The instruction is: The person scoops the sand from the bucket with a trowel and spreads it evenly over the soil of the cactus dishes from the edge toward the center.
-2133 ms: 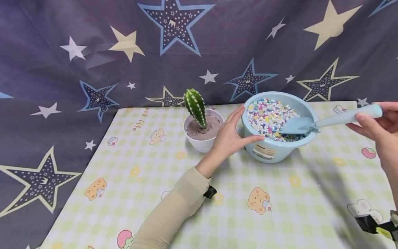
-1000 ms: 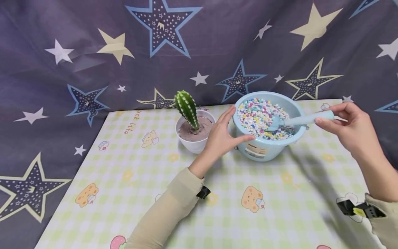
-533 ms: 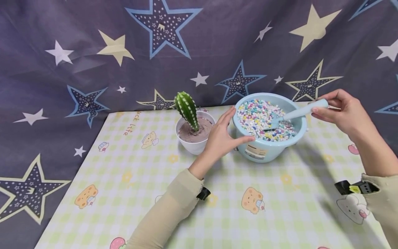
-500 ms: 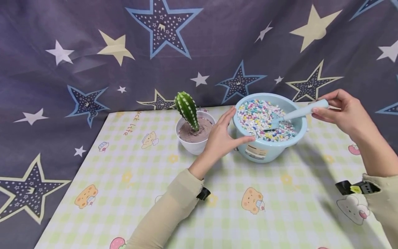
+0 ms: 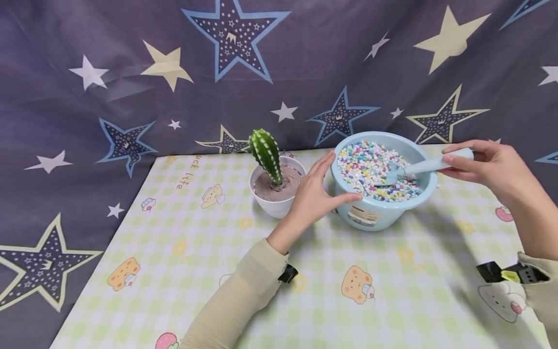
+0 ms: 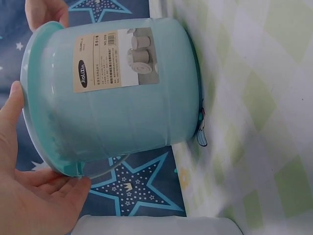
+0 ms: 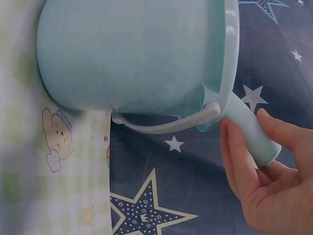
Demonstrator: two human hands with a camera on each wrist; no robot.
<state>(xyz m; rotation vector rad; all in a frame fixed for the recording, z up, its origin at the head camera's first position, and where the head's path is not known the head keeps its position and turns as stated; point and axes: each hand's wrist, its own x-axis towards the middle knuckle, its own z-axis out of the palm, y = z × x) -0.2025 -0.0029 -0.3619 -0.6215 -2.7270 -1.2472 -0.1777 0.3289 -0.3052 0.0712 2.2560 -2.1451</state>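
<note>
A light-blue bucket (image 5: 375,206) full of small multicoloured pellets (image 5: 368,165) stands at the table's right rear. My left hand (image 5: 311,196) holds its rim, thumb at the front and fingers along the left side; the left wrist view shows the bucket's label (image 6: 116,58). My right hand (image 5: 501,167) pinches the handle end of a light-blue trowel (image 5: 427,166) between thumb and fingers. The trowel slants over the bucket's right rim, its blade partly buried in the pellets. In the right wrist view its handle (image 7: 252,132) shows beside the rim, while the blade is hidden.
Just left of the bucket, close to my left hand, stands a white pot (image 5: 274,207) with a green cactus (image 5: 266,156) in brown soil. The checked tablecloth (image 5: 209,291) meets a dark star-patterned curtain (image 5: 174,116) behind. A bail handle (image 7: 171,126) hangs down the bucket's side.
My right hand has brought the trowel leftward and down into the pellets. Its handle rose half a second ago and is lower now. My left hand has stayed at the bucket's rim.
</note>
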